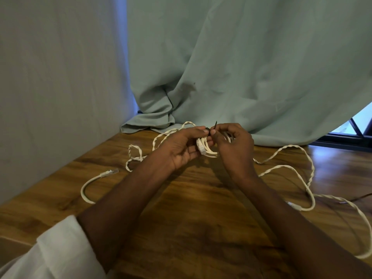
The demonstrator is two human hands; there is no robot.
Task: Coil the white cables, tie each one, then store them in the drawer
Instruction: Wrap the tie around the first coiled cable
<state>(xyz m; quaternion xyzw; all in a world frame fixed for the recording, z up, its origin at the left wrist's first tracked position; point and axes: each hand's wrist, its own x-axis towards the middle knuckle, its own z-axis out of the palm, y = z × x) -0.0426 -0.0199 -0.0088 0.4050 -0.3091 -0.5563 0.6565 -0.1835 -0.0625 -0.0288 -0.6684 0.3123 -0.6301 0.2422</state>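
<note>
A small coil of white cable (207,148) hangs between my hands above the wooden table (181,198). My left hand (181,147) grips the coil from the left, thumb on top. My right hand (234,143) pinches a thin black tie (213,127) at the coil's top; the tie's tip sticks up. A loose white cable with a clear plug (109,172) curves at the left. Another twisted white cable (302,178) loops across the table's right side. No drawer is in view.
A pale green curtain (241,67) hangs behind the table and bunches on its far edge. A grey wall (60,87) runs along the left. A dark window frame (346,137) shows at the far right. A thin dark cord (360,197) lies near the right edge.
</note>
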